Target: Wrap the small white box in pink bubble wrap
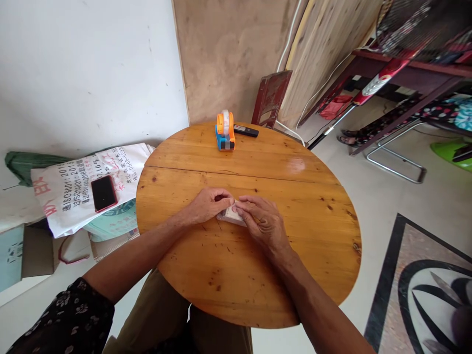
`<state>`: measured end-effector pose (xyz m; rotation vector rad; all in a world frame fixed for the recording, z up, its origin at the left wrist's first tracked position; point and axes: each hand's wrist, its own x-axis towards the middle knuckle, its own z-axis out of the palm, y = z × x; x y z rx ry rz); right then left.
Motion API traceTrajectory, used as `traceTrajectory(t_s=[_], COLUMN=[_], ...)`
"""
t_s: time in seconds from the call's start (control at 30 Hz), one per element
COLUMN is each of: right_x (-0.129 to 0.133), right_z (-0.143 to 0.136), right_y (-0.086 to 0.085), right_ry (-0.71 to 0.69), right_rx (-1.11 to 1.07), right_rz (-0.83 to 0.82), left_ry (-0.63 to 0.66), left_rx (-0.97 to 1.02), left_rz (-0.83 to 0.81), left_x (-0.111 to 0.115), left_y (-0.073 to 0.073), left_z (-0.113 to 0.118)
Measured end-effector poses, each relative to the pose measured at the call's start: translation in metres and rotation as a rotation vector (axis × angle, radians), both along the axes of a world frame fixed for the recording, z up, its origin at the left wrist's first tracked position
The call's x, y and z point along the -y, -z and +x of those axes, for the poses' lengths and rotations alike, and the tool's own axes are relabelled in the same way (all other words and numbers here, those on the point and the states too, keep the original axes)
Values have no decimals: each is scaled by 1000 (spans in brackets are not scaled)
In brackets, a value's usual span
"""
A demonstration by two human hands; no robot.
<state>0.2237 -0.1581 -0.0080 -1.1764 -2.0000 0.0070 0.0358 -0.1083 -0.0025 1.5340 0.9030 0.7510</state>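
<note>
Two bare hands are busy over a small thing here, so going left to right: a black-screened phone with a red edge point(104, 193) lies on a white sack with printed lettering point(73, 196), off beside the round, varnished wooden table point(313, 221). Then comes the left hand point(208, 204), thumb and forefinger nearly closed, pinching the upper edge of a small, flat, whitish packet point(231, 214). At the far side of the table stands an orange and blue plastic tape dispenser point(224, 130), with a slim black remote-like thing point(246, 131) just to its right. The packet itself sits near the middle of the table, between the hands. Last, the right hand point(263, 219) has its thumb and bent fingers closed in on the packet's right side; its fingertips nearly meet the left ones.

My read: this is fiddly fingertip work at the packet's top edge, though I can't tell if it's folding, peeling or pressing. The next move calls for one hand keeping the packet steady and light, precise finger pressure from the other. The fingers hide too much to say more.
</note>
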Motion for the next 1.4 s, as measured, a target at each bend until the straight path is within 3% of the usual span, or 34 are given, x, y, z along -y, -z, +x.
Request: traceTrajectory(t_s=[0.27, 0.37, 0.53, 0.7, 0.8, 1.0, 1.1, 1.27, 1.4], right_x=[8, 9, 2, -4, -1, -2, -4, -1, 0], right_z=[0, 5, 26, 34, 29, 23, 25, 31, 34], right_y=[-10, -16, -25, -19, -13, -6, -6, -17, -28], right_ry=[-59, -74, 28, -115, -145, -123, -135, -174, -135], right_rx=[41, -72, -318, -62, 60, 97, 128, 91, -21], right_rz=[-26, -87, -258, -485, -454, -251, -265, -325, -285], left_ry=[-19, -27, -28, -37, -34, -89, -112, -175, -287], left_rx=[-28, -36, -50, -50, -52, -21, -94, -68, -36], left_rz=[9, 14, -17, 4, 17, 66, 143, 222, 171], left_x=[0, 1, 2, 1, 0, 2, 2, -2, -8], left_y=[-1, -2, -3, -2, 0, 2, 2, 3, 4], left_z=[-1, -1, 0, -2, -2, 0, 0, -4, -8])
